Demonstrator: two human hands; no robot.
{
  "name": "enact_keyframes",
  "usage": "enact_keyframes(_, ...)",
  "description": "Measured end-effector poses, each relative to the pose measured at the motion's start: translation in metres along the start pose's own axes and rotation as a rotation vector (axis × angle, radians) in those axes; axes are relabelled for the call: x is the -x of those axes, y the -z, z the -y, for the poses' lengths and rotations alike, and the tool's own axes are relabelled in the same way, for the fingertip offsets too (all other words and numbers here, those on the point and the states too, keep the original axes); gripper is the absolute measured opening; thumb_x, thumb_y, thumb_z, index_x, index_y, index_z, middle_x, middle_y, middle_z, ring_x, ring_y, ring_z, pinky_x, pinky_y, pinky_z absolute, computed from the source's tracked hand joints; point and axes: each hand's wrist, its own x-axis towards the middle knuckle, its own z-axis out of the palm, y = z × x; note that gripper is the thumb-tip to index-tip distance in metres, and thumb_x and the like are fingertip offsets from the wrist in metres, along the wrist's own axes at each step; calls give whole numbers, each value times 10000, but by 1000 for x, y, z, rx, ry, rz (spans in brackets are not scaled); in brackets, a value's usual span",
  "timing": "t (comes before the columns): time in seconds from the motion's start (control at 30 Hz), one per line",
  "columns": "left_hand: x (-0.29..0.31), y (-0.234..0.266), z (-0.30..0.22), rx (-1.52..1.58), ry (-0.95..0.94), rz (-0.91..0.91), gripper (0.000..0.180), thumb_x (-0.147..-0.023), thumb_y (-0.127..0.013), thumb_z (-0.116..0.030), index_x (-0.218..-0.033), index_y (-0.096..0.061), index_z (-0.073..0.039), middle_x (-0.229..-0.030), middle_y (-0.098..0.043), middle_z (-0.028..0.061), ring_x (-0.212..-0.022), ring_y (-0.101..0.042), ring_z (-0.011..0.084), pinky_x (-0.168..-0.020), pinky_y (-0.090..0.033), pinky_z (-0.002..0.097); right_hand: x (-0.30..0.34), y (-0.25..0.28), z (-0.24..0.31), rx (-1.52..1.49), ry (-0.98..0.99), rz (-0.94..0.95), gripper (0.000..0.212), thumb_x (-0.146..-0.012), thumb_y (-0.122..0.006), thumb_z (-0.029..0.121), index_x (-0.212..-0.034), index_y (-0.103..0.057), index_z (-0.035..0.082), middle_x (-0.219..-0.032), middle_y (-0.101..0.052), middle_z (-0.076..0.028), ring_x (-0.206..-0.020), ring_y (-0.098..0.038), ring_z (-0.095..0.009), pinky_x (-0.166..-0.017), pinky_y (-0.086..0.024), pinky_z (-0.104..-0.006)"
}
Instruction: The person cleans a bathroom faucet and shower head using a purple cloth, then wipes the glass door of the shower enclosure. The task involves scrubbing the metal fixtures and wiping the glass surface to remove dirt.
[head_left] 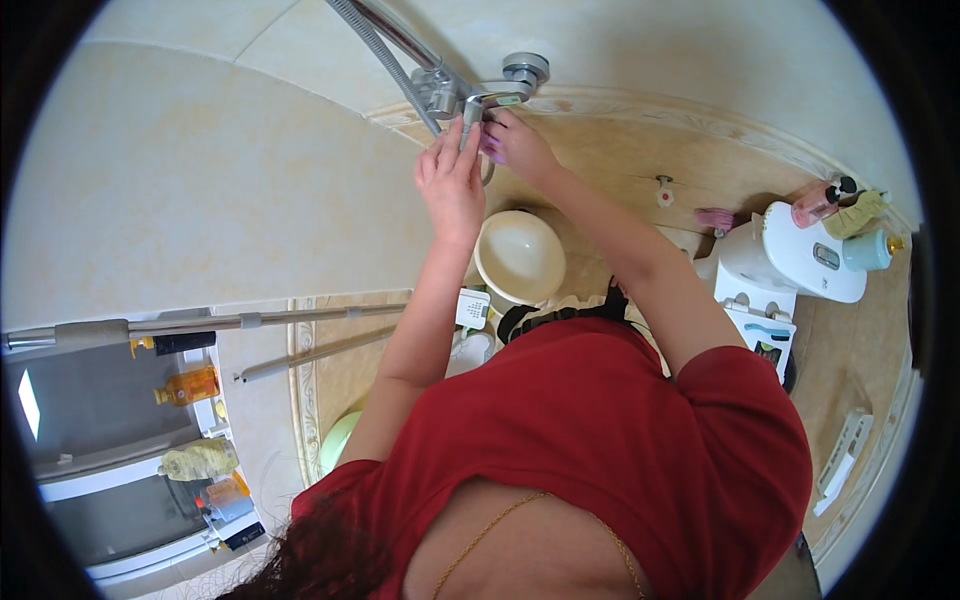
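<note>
1. Faucet, chrome, fixed to the tiled wall above a white basin.
2. Left hand: fingers extended, loose, touching the faucet's spout from below.
3. Right hand: grip clamped on a purple cloth, pressed beside the spout.

A cream basin sat on the floor below the wall fittings. Over on the right stood a white washing machine with a pink bottle and a pale blue bottle up on top of it. On the left, a long grey rail ran across, and the white shelf under it had an orange bottle plus a yellowish sponge.
</note>
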Motion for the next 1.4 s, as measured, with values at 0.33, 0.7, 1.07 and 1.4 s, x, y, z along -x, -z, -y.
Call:
enact_keyframes(0.33,1,-6,2,32,31,-24,410,-803,-633,-49,-1201,-633,-148,-1320,-550,41,-1140,-516,260,-1022,-335,432,37,8,13,-672,-386,-19,156,-870,-607,86,-993,-615,-9,-1050,-607,-134,-903,-611,-241,-820,-514,-300)
enact_keyframes(0.7,2,-8,1,40,20,-64,439,-779,-643,-19,-1202,-633,-133,-1321,-551,49,-1128,-513,296,-996,-366,420,4,-3,58,295,-6,-166,313,-780,-641,99,-1081,-630,17,-1011,-618,-214,-980,-596,-352,-825,-500,-391)
enact_keyframes(1.07,1,-7,2,64,16,-79,437,-774,-646,-12,-1197,-634,-123,-1317,-554,45,-1127,-509,293,-985,-381,410,17,-3,20,849,158,-158,292,-789,-635,153,-1014,-633,-32,-1007,-617,-237,-924,-607,-385,-791,-504,-438)
enact_keyframes(1.4,1,-10,1,74,22,-103,417,-786,-642,-17,-1189,-641,-125,-1311,-558,51,-1121,-519,297,-976,-390,409,-9,-13,18,520,334,-341,254,-774,-600,84,-1015,-630,9,-1013,-618,-224,-963,-590,-388,-833,-487,-434)
